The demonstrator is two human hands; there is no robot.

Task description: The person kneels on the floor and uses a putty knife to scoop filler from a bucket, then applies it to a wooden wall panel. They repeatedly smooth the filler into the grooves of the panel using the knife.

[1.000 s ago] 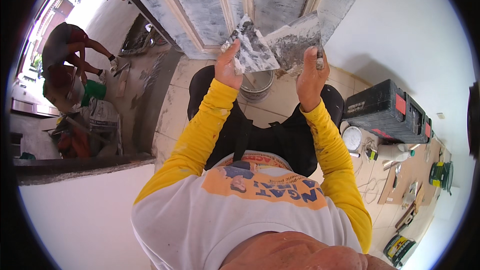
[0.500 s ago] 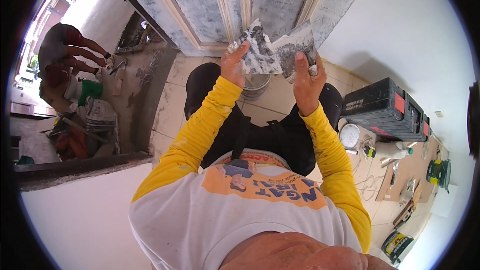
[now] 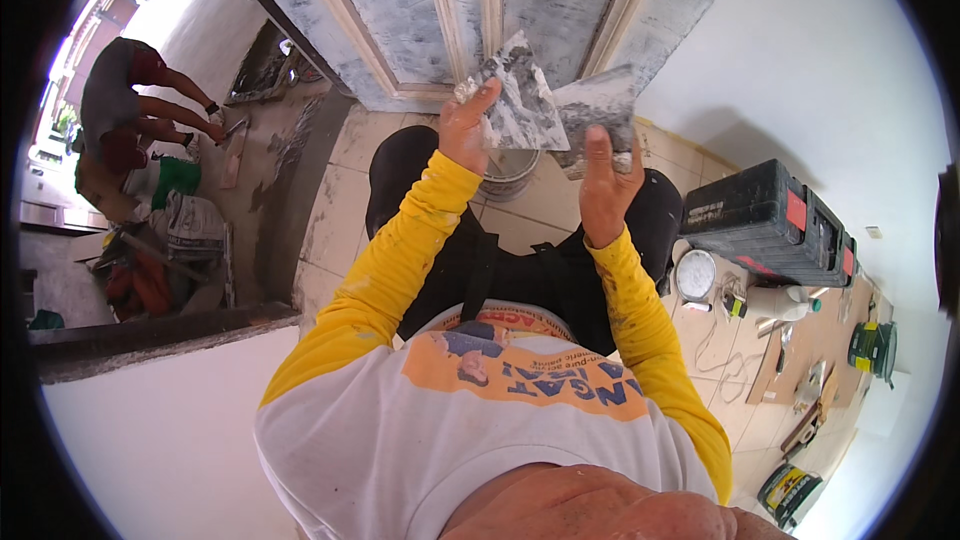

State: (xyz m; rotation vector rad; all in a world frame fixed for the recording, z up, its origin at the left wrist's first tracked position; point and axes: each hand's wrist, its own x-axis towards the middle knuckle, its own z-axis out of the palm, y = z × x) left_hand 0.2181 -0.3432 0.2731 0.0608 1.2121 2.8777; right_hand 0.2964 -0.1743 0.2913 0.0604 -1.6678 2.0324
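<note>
My left hand [image 3: 466,128] is closed on the edge of a square, flat putty blade [image 3: 527,100], which is streaked with white and dark grey smears. Another flat putty blade [image 3: 598,105], greyer and paste-smeared, is gripped in my right hand [image 3: 610,185], the thumb lying over its face. The two blades meet or overlap at their inner edges; from above I cannot tell whether they touch. Below them, between my knees, stands a round bucket [image 3: 511,176], partly hidden by the left blade and hand.
A panelled door [image 3: 400,15] with grey patches stands ahead. On my right lie a black toolbox [image 3: 760,215], a white-topped tub [image 3: 695,274], a pale jug [image 3: 778,302] and a dark bucket [image 3: 873,353]. Outside on the left, a person [image 3: 125,100] bends beside sacks [image 3: 195,228].
My right hand has come slightly lower and nearer, and its blade has turned to lie more level. The left blade has shifted only a little. Outside, the person's hands have moved slightly.
</note>
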